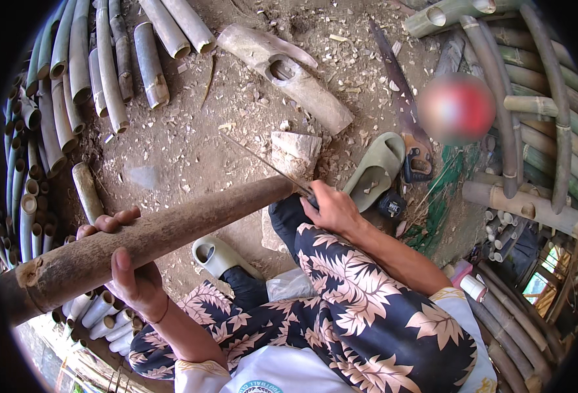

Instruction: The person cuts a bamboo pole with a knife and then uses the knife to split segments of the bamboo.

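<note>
- One bamboo pole (177, 226): in left hand (137, 283), thumb and fingers half-curled around
- One thin-bladed knife (259, 158): handle in right hand (336, 209), closed; pole's end just beside

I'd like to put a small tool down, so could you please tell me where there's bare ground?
The widest patch is chip-strewn ground between the left bamboo stack, holed block and held pole; a smaller one separates pole and lower slipper. The right is crowded: upper slipper, saw, stacked bamboo.
</note>
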Action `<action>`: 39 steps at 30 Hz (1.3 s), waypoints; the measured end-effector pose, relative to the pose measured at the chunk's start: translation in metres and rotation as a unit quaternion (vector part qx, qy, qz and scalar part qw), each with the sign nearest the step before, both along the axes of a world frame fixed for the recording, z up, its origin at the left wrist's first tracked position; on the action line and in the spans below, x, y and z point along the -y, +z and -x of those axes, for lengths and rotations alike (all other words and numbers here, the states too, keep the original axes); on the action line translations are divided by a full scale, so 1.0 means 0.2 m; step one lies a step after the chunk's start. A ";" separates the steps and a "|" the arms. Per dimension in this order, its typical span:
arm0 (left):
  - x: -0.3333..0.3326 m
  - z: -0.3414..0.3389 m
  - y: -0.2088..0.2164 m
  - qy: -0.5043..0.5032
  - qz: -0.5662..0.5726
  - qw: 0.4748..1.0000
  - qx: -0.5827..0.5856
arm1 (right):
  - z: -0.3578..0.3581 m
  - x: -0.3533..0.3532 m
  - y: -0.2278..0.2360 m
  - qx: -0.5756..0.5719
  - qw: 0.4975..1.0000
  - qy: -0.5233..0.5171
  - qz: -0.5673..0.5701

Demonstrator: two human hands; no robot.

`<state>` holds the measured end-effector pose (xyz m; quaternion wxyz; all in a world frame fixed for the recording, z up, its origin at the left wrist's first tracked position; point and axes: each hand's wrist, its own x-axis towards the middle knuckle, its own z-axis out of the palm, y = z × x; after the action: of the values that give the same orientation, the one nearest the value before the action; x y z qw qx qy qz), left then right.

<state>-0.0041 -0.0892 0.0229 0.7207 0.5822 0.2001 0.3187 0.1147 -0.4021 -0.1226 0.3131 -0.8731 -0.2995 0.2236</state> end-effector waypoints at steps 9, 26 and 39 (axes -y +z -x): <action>-0.07 0.10 0.01 -0.094 -0.030 0.995 0.002 | -0.06 -0.10 0.27 -0.022 0.972 -0.062 -0.225; -0.11 0.09 0.03 -0.175 -0.044 0.983 -0.015 | -0.09 0.04 -0.07 -0.163 0.980 -0.019 0.113; 0.02 -0.01 0.01 0.064 0.011 0.996 0.068 | -0.03 -0.08 0.25 -0.026 0.980 -0.050 -0.189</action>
<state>-0.0024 -0.0933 0.0259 0.7173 0.5370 0.1915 0.4006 0.1208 -0.3852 -0.0716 0.4909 -0.8059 -0.2844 0.1695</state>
